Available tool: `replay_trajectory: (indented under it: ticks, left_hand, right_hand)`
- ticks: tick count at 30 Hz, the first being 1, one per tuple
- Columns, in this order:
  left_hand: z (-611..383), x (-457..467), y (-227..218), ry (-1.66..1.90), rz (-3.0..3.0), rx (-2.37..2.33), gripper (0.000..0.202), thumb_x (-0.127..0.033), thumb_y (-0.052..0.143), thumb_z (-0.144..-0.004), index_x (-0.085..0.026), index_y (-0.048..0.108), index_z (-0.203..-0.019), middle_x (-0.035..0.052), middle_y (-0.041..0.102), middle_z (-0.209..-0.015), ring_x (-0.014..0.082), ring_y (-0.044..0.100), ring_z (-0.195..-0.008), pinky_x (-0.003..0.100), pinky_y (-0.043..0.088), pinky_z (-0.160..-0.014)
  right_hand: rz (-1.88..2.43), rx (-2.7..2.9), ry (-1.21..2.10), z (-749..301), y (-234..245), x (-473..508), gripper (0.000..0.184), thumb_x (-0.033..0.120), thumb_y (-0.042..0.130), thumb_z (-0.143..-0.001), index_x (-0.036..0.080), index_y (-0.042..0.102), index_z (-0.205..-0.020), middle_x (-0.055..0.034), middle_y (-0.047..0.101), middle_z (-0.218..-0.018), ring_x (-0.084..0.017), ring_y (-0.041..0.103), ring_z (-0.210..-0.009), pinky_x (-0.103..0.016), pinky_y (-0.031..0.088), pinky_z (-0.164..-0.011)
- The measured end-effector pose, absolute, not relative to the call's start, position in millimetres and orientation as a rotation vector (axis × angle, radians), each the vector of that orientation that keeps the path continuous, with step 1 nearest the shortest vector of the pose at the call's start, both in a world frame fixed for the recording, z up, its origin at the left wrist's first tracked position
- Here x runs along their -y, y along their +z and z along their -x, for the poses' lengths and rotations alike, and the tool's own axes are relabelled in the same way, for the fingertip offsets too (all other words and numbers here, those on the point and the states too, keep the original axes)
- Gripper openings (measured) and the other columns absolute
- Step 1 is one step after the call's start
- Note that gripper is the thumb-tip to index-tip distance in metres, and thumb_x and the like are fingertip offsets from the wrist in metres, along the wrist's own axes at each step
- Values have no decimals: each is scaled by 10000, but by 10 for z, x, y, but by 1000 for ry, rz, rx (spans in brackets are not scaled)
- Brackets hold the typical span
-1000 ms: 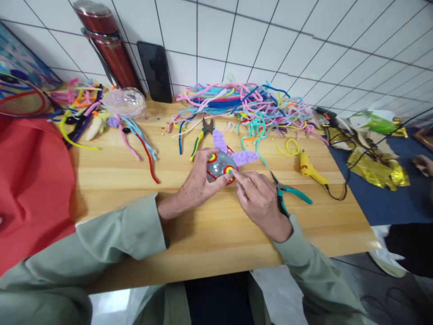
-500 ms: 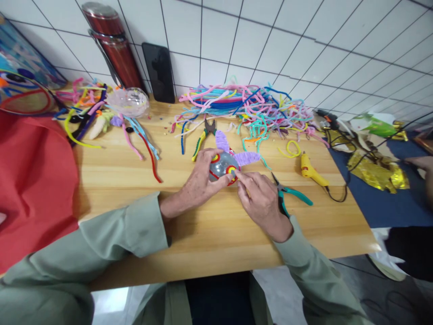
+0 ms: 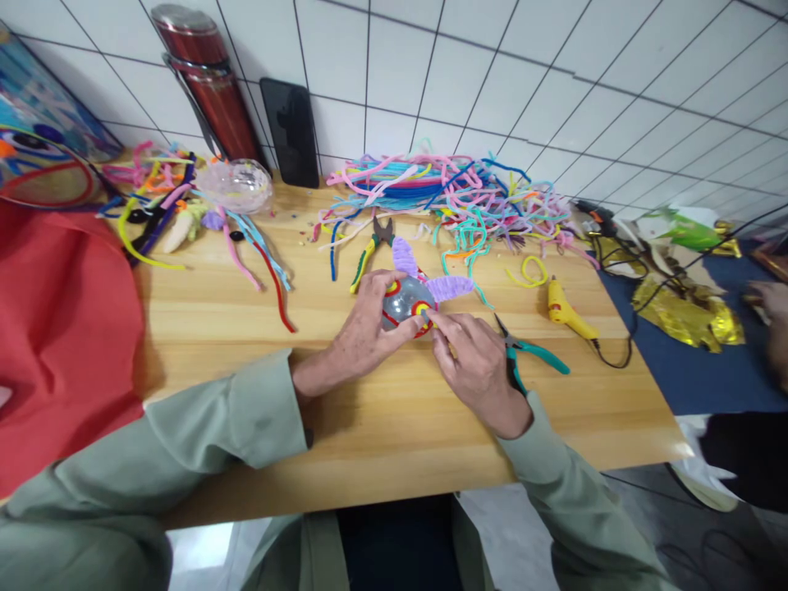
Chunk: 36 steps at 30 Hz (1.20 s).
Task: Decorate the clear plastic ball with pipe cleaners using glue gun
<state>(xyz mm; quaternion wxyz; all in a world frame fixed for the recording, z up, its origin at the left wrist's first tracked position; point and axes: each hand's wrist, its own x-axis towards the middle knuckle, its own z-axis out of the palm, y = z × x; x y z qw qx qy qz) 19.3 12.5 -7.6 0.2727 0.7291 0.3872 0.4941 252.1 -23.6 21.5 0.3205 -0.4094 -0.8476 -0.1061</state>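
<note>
My left hand [image 3: 363, 328] is wrapped round a clear plastic ball [image 3: 403, 297] trimmed with red pipe cleaner. Two lilac pipe-cleaner ears [image 3: 451, 288] stick out from its far side. On the ball are round red-and-yellow pipe-cleaner eyes [image 3: 420, 309]. The fingers of my right hand [image 3: 471, 361] are pinched together at the nearer eye, where my left thumb also presses. Teal-handled pliers [image 3: 542, 355] lie just right of my right hand. Cutting pliers [image 3: 371, 250] with yellow-green handles rest beyond my left hand.
A heap of pipe cleaners [image 3: 424, 185] lies along the tiled wall. A yellow glue gun [image 3: 570, 309] with a cord sits at the right. A red flask [image 3: 209, 82], a phone [image 3: 290, 131] and red cloth [image 3: 67, 328] are left. Another person's hand [image 3: 772, 304] shows far right.
My hands and the ball stay almost exactly in place. At the far right edge, the other person's hand has shifted slightly.
</note>
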Motion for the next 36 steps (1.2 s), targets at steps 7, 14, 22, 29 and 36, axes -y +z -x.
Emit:
replay_trajectory:
  ticks: [7, 14, 22, 29, 36]
  left_hand:
    - [-201, -126, -86, 1328, -1942, -1046, 623, -622, 759, -1097, -270, 521, -1552, 150, 657, -1503, 338, 644, -1414, 544, 564, -1224]
    - [-212, -128, -93, 1344, -1934, -1048, 632, -636, 770, -1085, -280, 523, -1546, 149, 660, -1503, 339, 653, -1407, 545, 568, -1220]
    - [-198, -124, -76, 1325, -1933, -1036, 613, -608, 763, -1097, -274, 518, -1549, 155, 658, -1508, 343, 650, -1417, 552, 560, -1232]
    - [-196, -122, -79, 1299, -1927, -1041, 627, -623, 742, -1107, -274, 494, -1565, 162, 630, -1537, 344, 633, -1451, 555, 554, -1255]
    - [-198, -118, -81, 1299, -1927, -1033, 637, -632, 738, -1106, -277, 495, -1575, 167, 623, -1552, 354, 625, -1478, 562, 544, -1277]
  right_hand:
    - [1088, 2228, -275, -2508, 224, 247, 423, 71, 662, -1094, 246, 795, -1455, -73, 871, -1087, -217, 799, -925, -398, 654, -865]
    - [1105, 2242, -245, -2509, 235, 260, 456, 64, 660, -1090, 256, 792, -1482, -78, 874, -1106, -219, 796, -943, -396, 654, -869]
    - [1080, 2243, -251, -2511, 252, 263, 429, 53, 655, -1088, 228, 799, -1453, -83, 864, -1082, -213, 782, -912, -385, 636, -848]
    - [1078, 2237, -152, -2530, 220, 257, 549, 48, 646, -1077, 271, 754, -1567, -71, 847, -1079, -215, 788, -940, -376, 650, -863]
    - [1059, 2219, -145, -2508, 245, 251, 495, 66, 632, -1107, 255, 772, -1543, -71, 839, -1060, -205, 787, -905, -366, 659, -843]
